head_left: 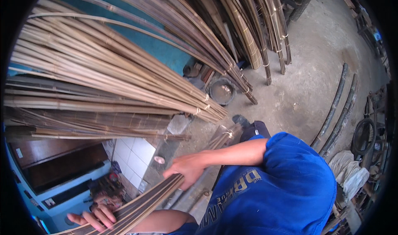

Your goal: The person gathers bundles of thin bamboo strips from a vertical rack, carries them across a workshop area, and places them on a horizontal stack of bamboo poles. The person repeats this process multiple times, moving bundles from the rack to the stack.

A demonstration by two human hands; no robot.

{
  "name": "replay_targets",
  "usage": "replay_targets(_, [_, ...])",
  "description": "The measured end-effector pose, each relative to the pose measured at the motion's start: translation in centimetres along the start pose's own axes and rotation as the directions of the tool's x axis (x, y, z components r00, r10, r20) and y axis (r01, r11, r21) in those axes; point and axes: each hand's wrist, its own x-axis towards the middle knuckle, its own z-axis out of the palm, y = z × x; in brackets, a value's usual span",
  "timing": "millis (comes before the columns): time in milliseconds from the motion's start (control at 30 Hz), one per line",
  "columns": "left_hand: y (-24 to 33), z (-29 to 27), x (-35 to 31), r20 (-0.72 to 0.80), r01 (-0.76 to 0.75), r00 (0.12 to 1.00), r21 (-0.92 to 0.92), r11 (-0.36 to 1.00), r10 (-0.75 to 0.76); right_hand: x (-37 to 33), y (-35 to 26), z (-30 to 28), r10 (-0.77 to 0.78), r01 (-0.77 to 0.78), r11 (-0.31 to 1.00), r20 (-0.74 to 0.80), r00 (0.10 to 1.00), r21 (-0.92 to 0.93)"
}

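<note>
I have the right hand (188, 165) closed around a bundle of thin slats (154, 195), its thumb and fingers wrapped about the strips with no visible gap. The left hand (102, 218) sits further down the same bundle, toward the lower left edge of my view, with its fingers parted and curled over the strips while one finger sticks out to the side (how hard it presses I cannot tell from here). Its palm is hidden from me.

The bundle runs slantwise in front of the blue shirt (282, 185), from the lower left edge up through both hands. Dark brown faces and pale, straw-coloured edges lie side by side along it, and the strips look drawn together at the right hand and looser toward the left one. Beyond the right forearm I see slat ends gathered by a pale tie (228, 132), in line with the bundle, near the dark shoe (240, 119).

Further off, a large sheaf of pale slats (103, 65) leans across the upper left, knotted near its lower end, just beside a round basin (222, 92) on the grey floor (298, 106). Two dark poles (343, 115) lie off to the right
</note>
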Motion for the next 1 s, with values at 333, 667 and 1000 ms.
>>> replay_targets(333, [-19.6,5.8,12.2,-0.468,-0.067,0.764,0.628,0.775,0.445,-11.1,-3.6,-6.3,-0.383,-0.354,0.74,-0.791,0.477,-0.572])
replay_targets(667, [-29.7,12.6,22.3,-0.266,0.203,0.954,0.227,0.952,-0.14,-25.1,-6.1,-22.3,-0.317,-0.641,0.685,-0.934,0.167,-0.347])
replay_targets(1000, [-33.0,1.0,7.4,-0.615,0.644,0.682,0.248,0.723,-0.396,-31.3,-7.2,-40.7,-0.435,-0.575,0.687,-0.885,0.163,-0.444])
